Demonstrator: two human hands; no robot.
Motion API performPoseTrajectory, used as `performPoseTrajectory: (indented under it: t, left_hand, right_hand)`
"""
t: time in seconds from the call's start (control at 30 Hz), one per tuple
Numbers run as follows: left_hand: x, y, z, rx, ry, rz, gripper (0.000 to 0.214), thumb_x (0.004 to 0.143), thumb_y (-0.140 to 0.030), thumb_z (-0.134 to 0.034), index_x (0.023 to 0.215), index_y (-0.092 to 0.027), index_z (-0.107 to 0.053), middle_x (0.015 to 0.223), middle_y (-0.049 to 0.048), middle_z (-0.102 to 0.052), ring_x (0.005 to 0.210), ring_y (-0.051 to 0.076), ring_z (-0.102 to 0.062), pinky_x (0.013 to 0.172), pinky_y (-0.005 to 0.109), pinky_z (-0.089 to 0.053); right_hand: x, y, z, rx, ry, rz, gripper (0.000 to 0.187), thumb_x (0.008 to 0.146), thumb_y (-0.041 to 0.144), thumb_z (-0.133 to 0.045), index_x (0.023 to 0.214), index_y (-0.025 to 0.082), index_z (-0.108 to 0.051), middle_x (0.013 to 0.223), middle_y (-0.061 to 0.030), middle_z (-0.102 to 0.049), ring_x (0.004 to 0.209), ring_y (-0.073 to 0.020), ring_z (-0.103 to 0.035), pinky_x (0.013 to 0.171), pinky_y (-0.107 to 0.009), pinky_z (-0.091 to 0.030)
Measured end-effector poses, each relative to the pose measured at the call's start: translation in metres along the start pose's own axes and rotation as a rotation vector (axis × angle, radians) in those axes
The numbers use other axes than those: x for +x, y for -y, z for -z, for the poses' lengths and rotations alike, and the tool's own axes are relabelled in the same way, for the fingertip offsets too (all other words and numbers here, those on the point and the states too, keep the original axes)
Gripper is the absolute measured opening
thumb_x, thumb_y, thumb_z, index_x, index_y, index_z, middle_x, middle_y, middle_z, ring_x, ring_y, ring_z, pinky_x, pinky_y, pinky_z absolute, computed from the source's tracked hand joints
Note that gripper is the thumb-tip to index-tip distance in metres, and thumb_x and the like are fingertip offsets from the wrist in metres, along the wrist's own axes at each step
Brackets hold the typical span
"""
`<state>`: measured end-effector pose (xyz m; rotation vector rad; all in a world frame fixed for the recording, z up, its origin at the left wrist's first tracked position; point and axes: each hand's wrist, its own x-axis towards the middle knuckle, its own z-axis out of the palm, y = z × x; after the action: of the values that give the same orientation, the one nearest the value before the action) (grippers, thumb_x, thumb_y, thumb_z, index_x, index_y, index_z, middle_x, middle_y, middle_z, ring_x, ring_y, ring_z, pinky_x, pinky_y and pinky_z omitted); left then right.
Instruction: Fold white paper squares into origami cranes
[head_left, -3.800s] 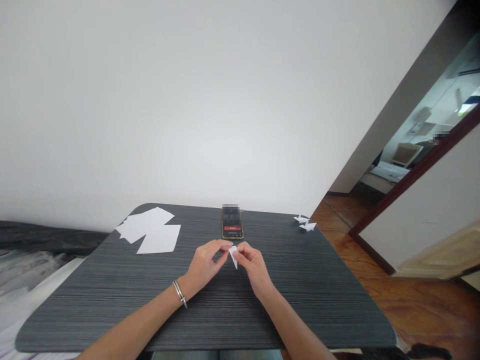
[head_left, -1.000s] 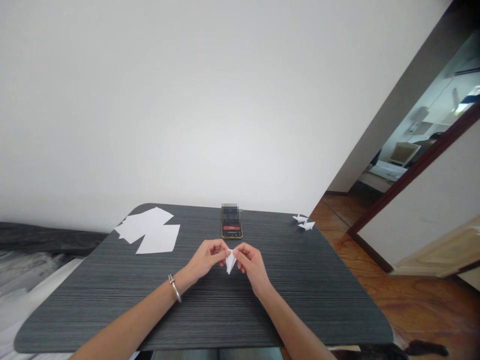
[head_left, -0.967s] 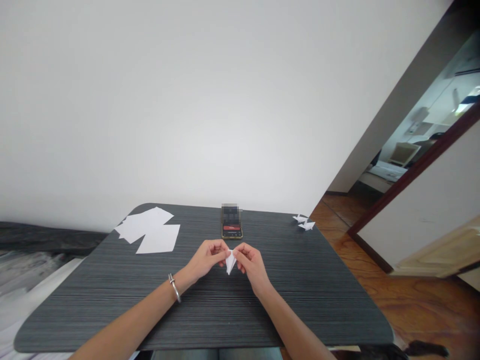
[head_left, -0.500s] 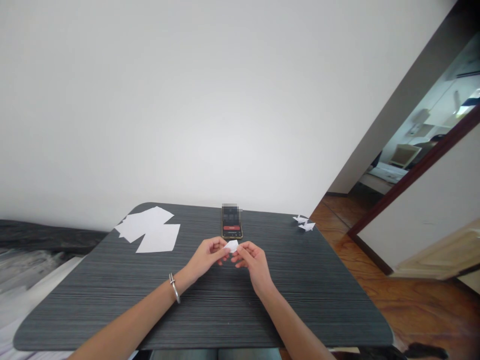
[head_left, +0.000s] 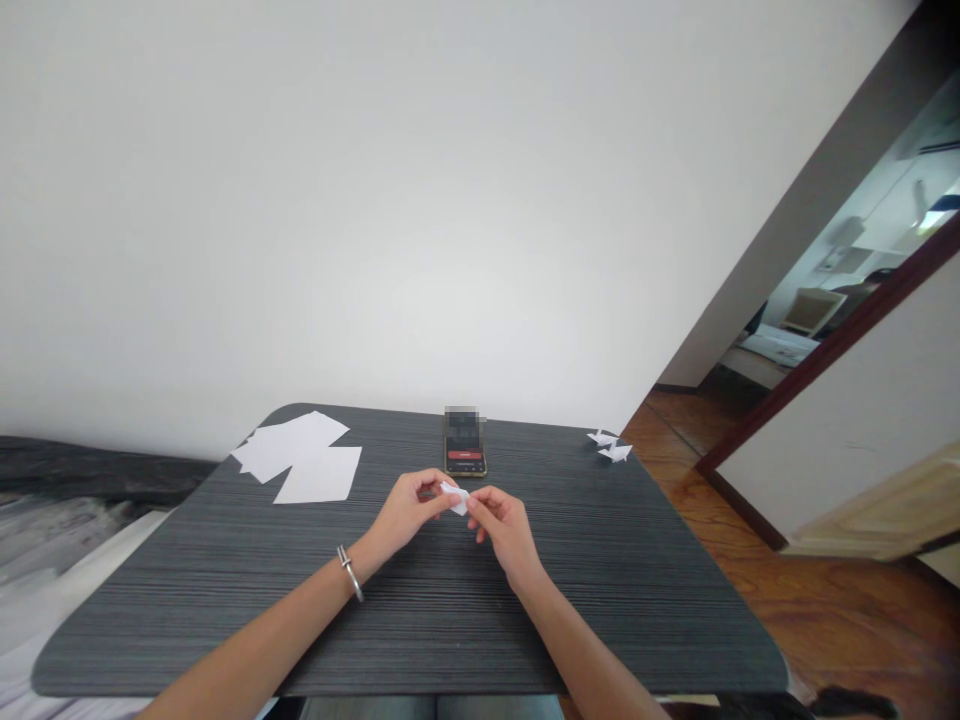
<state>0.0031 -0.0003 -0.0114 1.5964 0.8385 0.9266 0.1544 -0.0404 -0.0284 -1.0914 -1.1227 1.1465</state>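
A small piece of folded white paper (head_left: 457, 497) is held over the middle of the table, just in front of the phone. My left hand (head_left: 411, 507), with a silver bracelet on its wrist, pinches the paper's left side between thumb and fingers. On the paper's right edge the thumb and fingertips of my right hand (head_left: 504, 522) are closed. The fingers partly cover the paper, so its full shape is hidden.
A phone (head_left: 466, 462) stands at the table's back, its screen partly blurred. White paper sheets (head_left: 321, 476) overlap at the back left. Folded paper pieces (head_left: 615, 453) sit at the back right corner. The dark table (head_left: 420, 630) meets a white wall.
The folded paper has turned and tilted between my fingers and moved slightly left. My left hand has shifted a little left; my right fingers have drawn closer together on the paper's edge.
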Motion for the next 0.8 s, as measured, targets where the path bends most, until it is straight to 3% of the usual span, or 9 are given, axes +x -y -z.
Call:
performPoseTrajectory:
  t: [0.4, 0.63, 0.8]
  left_hand:
    - [-0.0008, -0.002, 0.0002, -0.096, 0.018, 0.032, 0.02, 0.071, -0.03, -0.061, 0.073, -0.01, -0.06, 0.061, 0.0011, -0.059, 0.053, 0.01, -0.05, 0.054, 0.023, -0.041]
    - [0.0001, -0.003, -0.0035, -0.306, 0.08, 0.079, 0.031, 0.066, -0.023, -0.067, 0.093, -0.011, -0.057, 0.074, 0.003, -0.061, 0.064, 0.011, -0.055, 0.061, 0.024, -0.044]
    - [0.0004, -0.0004, -0.0046, -0.348, 0.075, 0.099, 0.036, 0.063, -0.018, -0.069, 0.096, -0.011, -0.056, 0.073, 0.0021, -0.062, 0.063, 0.01, -0.056, 0.064, 0.025, -0.044]
  right_hand:
    - [-0.0024, 0.0032, -0.0042, 0.08, 0.012, -0.036, 0.02, 0.064, 0.032, -0.067, 0.069, 0.013, -0.061, 0.055, -0.0001, -0.06, 0.046, -0.0096, -0.052, 0.037, -0.017, -0.038]
    - [-0.0015, 0.0047, -0.0019, 0.133, -0.039, 0.001, 0.016, 0.067, 0.028, -0.065, 0.073, 0.014, -0.059, 0.058, 0.0005, -0.06, 0.047, -0.0093, -0.052, 0.038, -0.017, -0.037]
    - [-0.0017, 0.0062, -0.0011, 0.163, -0.065, 0.03, 0.017, 0.068, 0.028, -0.064, 0.074, 0.018, -0.052, 0.056, 0.0028, -0.057, 0.047, -0.0101, -0.053, 0.037, -0.017, -0.036]
